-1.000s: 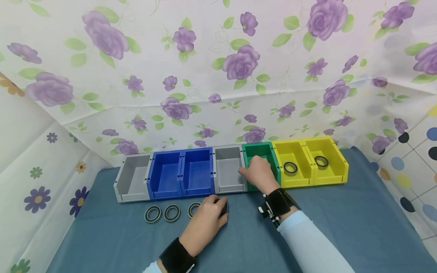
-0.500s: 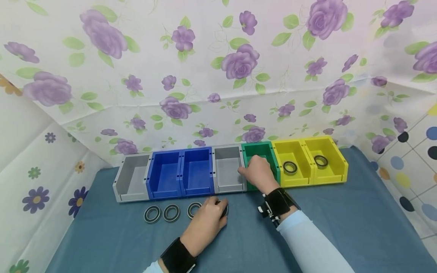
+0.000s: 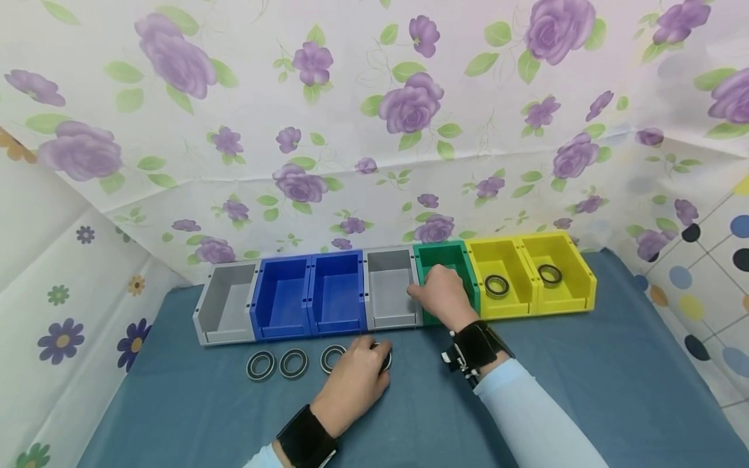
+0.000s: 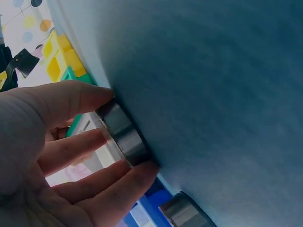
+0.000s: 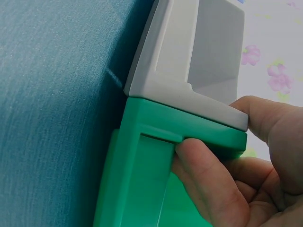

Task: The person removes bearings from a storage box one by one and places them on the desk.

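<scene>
Left hand pinches a ring's rim, likely for control. Right hand clasps adjoining bin walls, apparently bracing them.

Rings: metal, outer band smooth w/ a semi-gloss sheen. Bins: plastic, smooth, satin-ish. Bench cloth: matt fabric, fine-textured. Backdrop sheet: smooth, lightly creased, mat'l unclear. Sleeve: smooth matt cloth. L wrist strap: mostly matt.
</scene>
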A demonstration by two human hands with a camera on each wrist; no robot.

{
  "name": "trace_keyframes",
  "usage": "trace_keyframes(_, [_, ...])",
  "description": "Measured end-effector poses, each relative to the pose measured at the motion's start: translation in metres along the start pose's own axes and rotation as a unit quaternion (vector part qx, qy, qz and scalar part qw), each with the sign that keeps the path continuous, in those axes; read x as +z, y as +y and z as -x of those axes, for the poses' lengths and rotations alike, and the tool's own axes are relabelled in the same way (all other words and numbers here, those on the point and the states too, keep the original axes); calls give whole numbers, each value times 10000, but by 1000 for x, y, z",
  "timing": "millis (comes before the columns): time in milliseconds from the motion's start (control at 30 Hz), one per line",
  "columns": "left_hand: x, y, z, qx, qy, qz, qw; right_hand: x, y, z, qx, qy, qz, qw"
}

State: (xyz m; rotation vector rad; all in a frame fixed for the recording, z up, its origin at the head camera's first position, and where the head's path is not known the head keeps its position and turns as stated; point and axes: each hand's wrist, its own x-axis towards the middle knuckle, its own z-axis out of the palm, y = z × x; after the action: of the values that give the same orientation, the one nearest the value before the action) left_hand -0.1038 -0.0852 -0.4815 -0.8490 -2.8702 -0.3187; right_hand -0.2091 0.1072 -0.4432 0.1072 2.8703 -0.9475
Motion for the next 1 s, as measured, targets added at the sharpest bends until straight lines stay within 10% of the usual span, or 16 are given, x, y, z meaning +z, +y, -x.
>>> trace_keyframes(367, [-16, -1, -3, -374, -41, 445, 9983, -1, -1, 0, 20, -14, -20, 10000])
trace_keyframes(700, [-57, -36, -17, -1100, 1427, 723, 9810, 1, -1, -1, 35, 6, -4, 10000])
trace_keyframes(1000, [-67, -80, -22, -1948, 2053, 566, 9575, 0, -1, 0, 17, 54, 8, 10000])
